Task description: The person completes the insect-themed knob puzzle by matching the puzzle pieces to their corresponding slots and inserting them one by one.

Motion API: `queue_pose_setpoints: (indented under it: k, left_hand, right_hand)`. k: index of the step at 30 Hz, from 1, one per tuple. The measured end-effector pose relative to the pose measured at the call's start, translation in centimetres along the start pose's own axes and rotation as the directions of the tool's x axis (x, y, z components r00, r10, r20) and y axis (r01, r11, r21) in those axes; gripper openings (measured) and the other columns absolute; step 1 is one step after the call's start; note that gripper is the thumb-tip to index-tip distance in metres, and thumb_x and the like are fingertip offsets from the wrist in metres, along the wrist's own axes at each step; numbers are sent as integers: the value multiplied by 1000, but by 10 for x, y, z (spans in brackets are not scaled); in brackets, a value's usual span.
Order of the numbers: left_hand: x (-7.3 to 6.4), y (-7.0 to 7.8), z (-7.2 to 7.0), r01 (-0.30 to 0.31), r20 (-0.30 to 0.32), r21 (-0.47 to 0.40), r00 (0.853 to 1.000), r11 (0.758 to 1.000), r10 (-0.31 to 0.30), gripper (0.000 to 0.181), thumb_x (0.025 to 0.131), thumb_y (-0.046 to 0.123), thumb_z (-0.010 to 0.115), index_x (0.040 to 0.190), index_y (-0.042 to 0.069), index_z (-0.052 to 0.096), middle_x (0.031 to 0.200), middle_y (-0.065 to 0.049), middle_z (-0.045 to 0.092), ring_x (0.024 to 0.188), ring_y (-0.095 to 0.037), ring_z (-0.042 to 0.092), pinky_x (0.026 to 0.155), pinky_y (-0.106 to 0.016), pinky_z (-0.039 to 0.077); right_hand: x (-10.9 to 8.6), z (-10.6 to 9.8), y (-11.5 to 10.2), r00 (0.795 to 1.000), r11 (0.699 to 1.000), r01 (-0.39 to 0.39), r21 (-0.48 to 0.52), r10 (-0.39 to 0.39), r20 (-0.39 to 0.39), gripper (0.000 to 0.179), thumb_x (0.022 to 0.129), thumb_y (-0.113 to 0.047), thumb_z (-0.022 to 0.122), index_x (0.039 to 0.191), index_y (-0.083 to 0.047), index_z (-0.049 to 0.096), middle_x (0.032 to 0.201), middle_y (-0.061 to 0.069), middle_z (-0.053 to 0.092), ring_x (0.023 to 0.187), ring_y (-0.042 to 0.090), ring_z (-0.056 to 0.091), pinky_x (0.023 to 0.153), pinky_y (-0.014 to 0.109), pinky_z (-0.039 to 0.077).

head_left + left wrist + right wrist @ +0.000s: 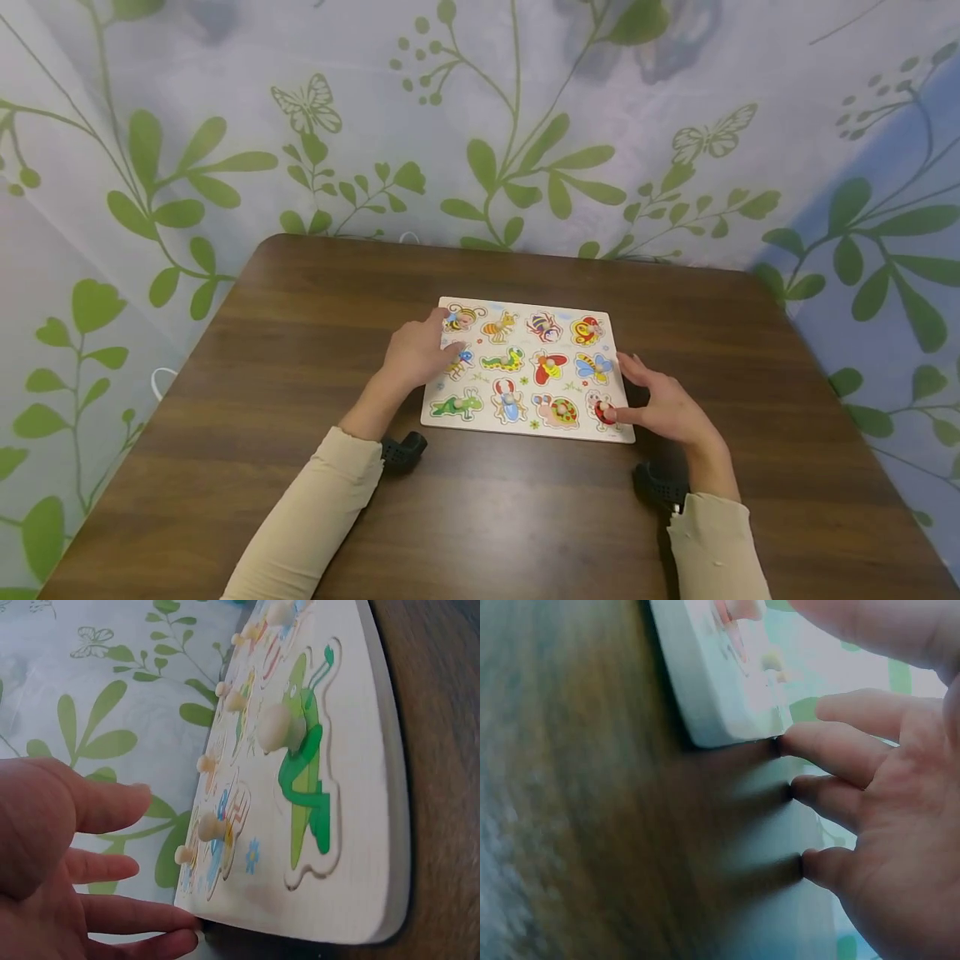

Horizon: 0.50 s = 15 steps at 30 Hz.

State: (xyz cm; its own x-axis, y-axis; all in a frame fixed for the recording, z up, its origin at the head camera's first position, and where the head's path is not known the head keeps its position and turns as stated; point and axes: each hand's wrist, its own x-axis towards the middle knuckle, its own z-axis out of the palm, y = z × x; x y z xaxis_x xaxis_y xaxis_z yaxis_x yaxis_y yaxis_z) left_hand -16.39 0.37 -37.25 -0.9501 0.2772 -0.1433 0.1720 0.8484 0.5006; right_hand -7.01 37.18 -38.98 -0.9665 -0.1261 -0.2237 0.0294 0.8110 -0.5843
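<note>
A wooden peg puzzle board (525, 379) with painted insect pieces lies flat on the brown table. Each piece has a round wooden knob; the green grasshopper (304, 772) fills much of the left wrist view. At the board's left side is my left hand (420, 352), its fingers extended and fingertips right at the edge, the thumb over the board. My right hand (670, 407) is at the opposite side, fingers spread, with one fingertip at the board's edge in the right wrist view. Its thumb reaches over the ladybug piece (602, 410) near the front right corner.
The brown wooden table (525, 517) extends around the board on all sides. Behind it hangs a pale curtain (360, 117) printed with green leaves and butterflies. Dark wrist-worn devices (403, 452) sit at both wrists, just above the tabletop.
</note>
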Motion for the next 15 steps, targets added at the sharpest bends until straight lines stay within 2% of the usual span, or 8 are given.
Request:
queue_pose_setpoints:
  k: [8,15]
  left_hand:
    - [-2,3,4,-26,-4,80,1000,996,27,62,94,40,59,147,14,39,112,-16,69,105,-32,63,83,-45,51]
    - [-1,3,3,-13,9,80,1000,997,12,61,93,40,60,146,16,42,118,-14,67,106,-30,62,79,-44,51]
  right_hand:
    - [-3,-1,2,1000,1000,-19,-11,19,18,101,77,-45,78,155,-11,22,160,23,17,145,49,17,108,71,20]
    - [-2,0,1,999,997,-40,-65,41,16,93,82,-47,72,154,-10,27,159,27,17,142,53,21,106,71,23]
